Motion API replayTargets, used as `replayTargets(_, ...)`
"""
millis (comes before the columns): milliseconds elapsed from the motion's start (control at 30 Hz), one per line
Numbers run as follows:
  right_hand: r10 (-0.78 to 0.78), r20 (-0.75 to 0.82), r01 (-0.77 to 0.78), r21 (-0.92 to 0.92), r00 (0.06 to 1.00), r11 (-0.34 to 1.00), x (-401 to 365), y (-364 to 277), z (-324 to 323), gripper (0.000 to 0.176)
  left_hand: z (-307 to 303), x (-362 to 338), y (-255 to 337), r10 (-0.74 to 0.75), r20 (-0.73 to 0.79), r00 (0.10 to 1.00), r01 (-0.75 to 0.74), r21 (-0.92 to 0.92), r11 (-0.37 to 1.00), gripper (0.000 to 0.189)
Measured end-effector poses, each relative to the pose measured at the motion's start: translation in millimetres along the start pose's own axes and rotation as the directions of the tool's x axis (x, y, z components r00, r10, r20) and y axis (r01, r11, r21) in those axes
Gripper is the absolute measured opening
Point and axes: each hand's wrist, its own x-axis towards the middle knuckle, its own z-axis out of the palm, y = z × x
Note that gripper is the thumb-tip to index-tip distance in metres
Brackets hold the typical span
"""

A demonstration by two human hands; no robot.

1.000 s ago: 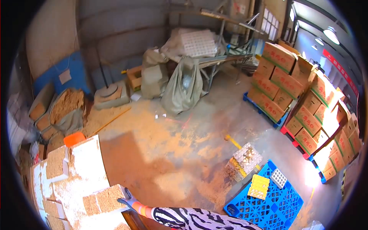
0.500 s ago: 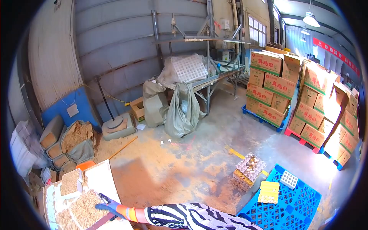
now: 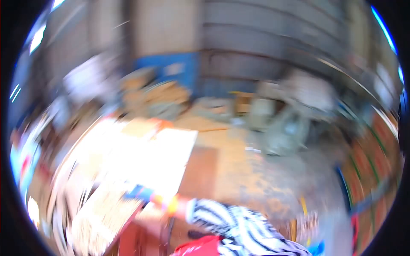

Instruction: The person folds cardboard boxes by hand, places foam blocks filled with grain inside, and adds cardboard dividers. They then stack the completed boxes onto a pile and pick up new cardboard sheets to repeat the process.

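Observation:
The whole view is smeared by motion. My right hand (image 3: 141, 193), in a blue glove with an orange cuff, reaches from the lower right below a black-and-white striped sleeve (image 3: 230, 219). It lies at the upper right edge of a heap of light brown loose material (image 3: 100, 213), close to a reddish-brown edge. Blur hides its fingers and anything they hold. Behind the hand is a brightly lit white tabletop (image 3: 171, 149). My left hand does not show.
Beyond the table, filled sacks (image 3: 166, 96) stand by a blue panel (image 3: 188, 72). Grey-green bags (image 3: 286, 132) sit farther right. Stacked cartons (image 3: 371, 166) are at the right edge. A blurred person (image 3: 25, 158) appears at the far left.
The camera has swung left, so the table, sacks and bags now appear farther right and the image is blurred. A person at the left and red cloth at the bottom have come into view.

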Motion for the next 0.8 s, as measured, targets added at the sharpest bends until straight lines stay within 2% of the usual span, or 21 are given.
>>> replayTargets(100,0.074,0.067,-0.083,0.135,0.995,0.987,14.5,-14.8,-6.8,0.065,-42.5,-35.1,-52.6,-0.139,-0.184,0.973,0.124,-0.090,0.988,0.057)
replayTargets(133,0.073,-0.016,-0.069,0.186,0.997,0.980,14.0,-24.7,-0.1,0.071,-44.5,-50.0,-53.0,-0.179,-0.215,0.960,0.152,-0.140,0.978,0.057)
replayTargets(167,0.039,0.080,-0.048,0.104,0.996,0.993,16.3,-33.9,0.6,0.068,-41.3,-62.6,-47.2,-0.207,-0.238,0.949,0.169,-0.171,0.971,0.057)
replayTargets(200,0.027,0.165,-0.044,0.100,0.986,0.994,10.0,-52.2,13.1,0.063,-36.9,-72.7,-25.9,-0.230,-0.238,0.944,0.169,-0.250,0.953,0.057)
replayTargets(233,-0.014,0.247,-0.006,0.081,0.969,0.997,11.1,-62.2,19.3,0.061,-43.6,-71.7,-38.8,-0.009,-0.244,0.970,0.029,0.080,0.996,0.056)
replayTargets(267,-0.061,0.303,0.045,0.059,0.951,0.997,18.4,-61.9,33.7,0.058,-56.1,-68.1,-62.8,0.178,-0.142,0.974,-0.112,0.383,0.917,0.056)
replayTargets(333,-0.080,0.375,0.100,-0.033,0.923,0.994,45.4,-56.5,38.2,0.058,-65.4,-69.5,-62.0,0.036,-0.211,0.977,-0.011,0.118,0.993,0.055)
replayTargets(367,-0.041,0.383,0.050,-0.013,0.923,0.999,49.3,-58.6,44.0,0.056,-63.7,-68.4,-59.6,-0.022,-0.225,0.974,0.017,-0.025,1.000,0.055)
replayTargets(467,0.062,0.437,-0.014,-0.112,0.897,0.994,43.9,-75.0,58.5,0.057,-47.4,-63.8,-34.1,-0.142,-0.179,0.974,0.054,-0.423,0.905,0.055)
replayTargets(500,0.097,0.428,-0.029,-0.162,0.899,0.986,39.4,-78.7,69.9,0.059,-44.3,-67.9,-10.7,-0.080,-0.254,0.964,0.004,-0.285,0.959,0.056)
replayTargets(533,0.161,0.420,-0.101,-0.162,0.893,0.982,37.7,-78.6,80.1,0.066,-58.5,-72.7,-26.5,0.320,-0.128,0.939,-0.204,0.543,0.815,0.046)
replayTargets(567,0.207,0.425,-0.156,-0.151,0.881,0.976,39.2,-73.2,85.5,0.076,-54.0,-70.9,-35.1,-0.024,-0.263,0.965,-0.046,-0.257,0.965,0.046)
replayTargets(600,0.275,0.386,-0.255,-0.105,0.880,0.961,45.3,-61.4,91.8,0.085,-48.3,-64.3,-26.0,-0.350,-0.066,0.934,0.105,-0.888,0.447,0.046)
replayTargets(633,0.226,0.412,-0.109,-0.288,0.883,0.951,55.2,-45.8,87.6,0.086,-49.5,-68.8,-4.5,-0.285,-0.073,0.956,0.104,-0.822,0.560,0.045)
replayTargets(667,0.233,0.466,-0.061,-0.355,0.853,0.933,68.9,-33.1,84.1,0.086,-52.7,-75.2,10.6,-0.214,-0.079,0.974,0.085,-0.744,0.662,0.044)
replayTargets(700,0.240,0.519,-0.004,-0.414,0.821,0.910,82.1,-20.6,80.5,0.087,-52.8,-74.4,6.2,-0.219,-0.096,0.971,0.075,-0.748,0.659,0.042)
replayTargets(733,0.246,0.542,0.112,-0.545,0.804,0.831,79.7,-37.8,84.1,0.087,-54.9,-74.5,-0.1,-0.227,-0.123,0.966,0.059,-0.750,0.659,0.040)
replayTargets(767,0.253,0.564,0.233,-0.649,0.786,0.725,77.4,-55.0,87.7,0.088,-55.6,-76.9,-0.2,-0.206,-0.162,0.965,0.043,-0.679,0.733,0.040)
replayTargets(800,0.306,0.558,0.139,-0.617,0.772,0.775,74.2,-66.1,92.0,0.088,-55.5,-77.2,-2.7,-0.177,-0.202,0.963,0.021,-0.601,0.799,0.041)
